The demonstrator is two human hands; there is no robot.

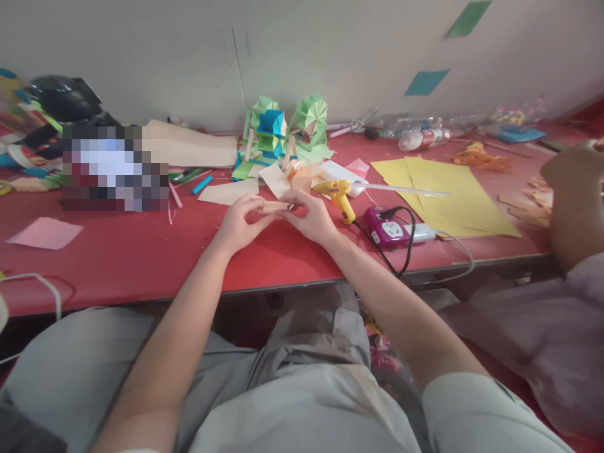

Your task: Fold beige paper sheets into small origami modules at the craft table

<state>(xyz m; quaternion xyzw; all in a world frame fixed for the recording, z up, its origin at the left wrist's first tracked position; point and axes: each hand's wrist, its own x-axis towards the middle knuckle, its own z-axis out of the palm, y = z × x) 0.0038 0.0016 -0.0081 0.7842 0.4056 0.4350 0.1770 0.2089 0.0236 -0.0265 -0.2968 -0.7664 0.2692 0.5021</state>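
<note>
Pale shirt spans the near edge. Left hand and right hand pinch a strip; a glue gun lies right.

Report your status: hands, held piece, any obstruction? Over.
Left hand, right hand: both on tan strip. Strip: held above table, partly hidden. Yellow glue gun beside right hand.

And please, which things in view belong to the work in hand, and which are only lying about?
Likely in the work:
tan strip, held between the left hand and right hand
yellow glue gun, near the right hand

Seemingly just lying about:
pink sheet, at the left
yellow sheets, right of the glue gun
plastic bottle, near the wall
</note>
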